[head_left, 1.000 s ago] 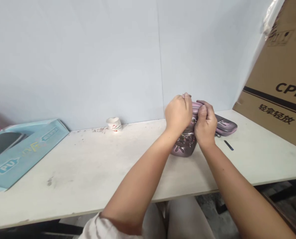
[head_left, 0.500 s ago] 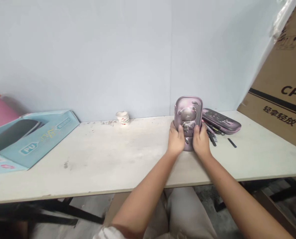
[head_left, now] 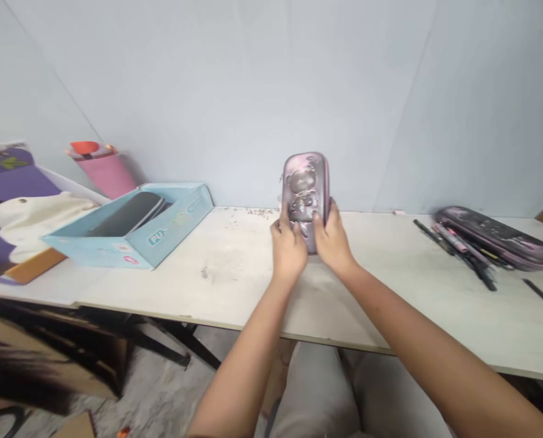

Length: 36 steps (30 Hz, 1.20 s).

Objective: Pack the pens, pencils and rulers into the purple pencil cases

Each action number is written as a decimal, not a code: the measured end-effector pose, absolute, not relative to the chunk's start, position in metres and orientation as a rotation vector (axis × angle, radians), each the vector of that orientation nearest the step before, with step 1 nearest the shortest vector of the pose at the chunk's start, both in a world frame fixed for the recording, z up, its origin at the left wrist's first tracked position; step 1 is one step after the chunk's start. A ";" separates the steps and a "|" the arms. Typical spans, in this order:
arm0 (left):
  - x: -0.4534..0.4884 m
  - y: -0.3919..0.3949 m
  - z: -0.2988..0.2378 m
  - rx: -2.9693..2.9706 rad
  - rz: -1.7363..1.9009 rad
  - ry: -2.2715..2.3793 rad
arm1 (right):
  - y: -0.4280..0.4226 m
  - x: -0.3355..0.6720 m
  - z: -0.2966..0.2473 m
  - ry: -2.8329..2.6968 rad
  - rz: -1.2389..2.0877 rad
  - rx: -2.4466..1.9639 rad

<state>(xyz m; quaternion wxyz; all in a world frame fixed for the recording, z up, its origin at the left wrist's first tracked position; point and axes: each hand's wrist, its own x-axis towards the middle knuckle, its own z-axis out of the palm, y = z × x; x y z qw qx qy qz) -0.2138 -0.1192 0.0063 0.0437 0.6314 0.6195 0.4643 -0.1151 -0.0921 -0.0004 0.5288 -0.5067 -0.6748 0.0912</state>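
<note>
A purple-grey pencil case (head_left: 304,188) with a raised bear design stands upright between my hands, above the white table (head_left: 235,274). My left hand (head_left: 290,246) grips its lower left side, thumb on the front. On the lower right side, my right hand (head_left: 333,240) is closed round it in the same way. The case looks zipped shut. A second, similar pencil case (head_left: 500,237) lies flat at the right, with several pens (head_left: 465,246) heaped against its near side. One dark thin stick (head_left: 539,291) lies apart from them.
To the left, a light blue box (head_left: 148,243) holds a dark grey case (head_left: 128,214). Beyond it are a purple box (head_left: 7,182) with white cloth (head_left: 43,219) and a pink container (head_left: 107,173). The paper cup is mostly hidden behind the held case. A wall runs along the back.
My view has swung left, bringing the purple box into sight. Both hands have carried the pencil case left, away from the pens, until it stands in front of the cup.
</note>
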 end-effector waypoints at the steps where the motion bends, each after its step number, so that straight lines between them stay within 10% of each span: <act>1: -0.236 -0.119 0.006 1.915 1.385 1.962 | -0.090 -0.136 -0.002 -1.653 0.271 -1.217; 16: -0.363 -0.111 -0.015 1.919 0.581 2.499 | -0.083 -0.224 -0.028 -2.238 0.648 -1.291; 36: 0.033 -0.073 -0.013 2.954 0.411 1.239 | -0.076 0.254 0.003 -1.426 -0.133 -1.982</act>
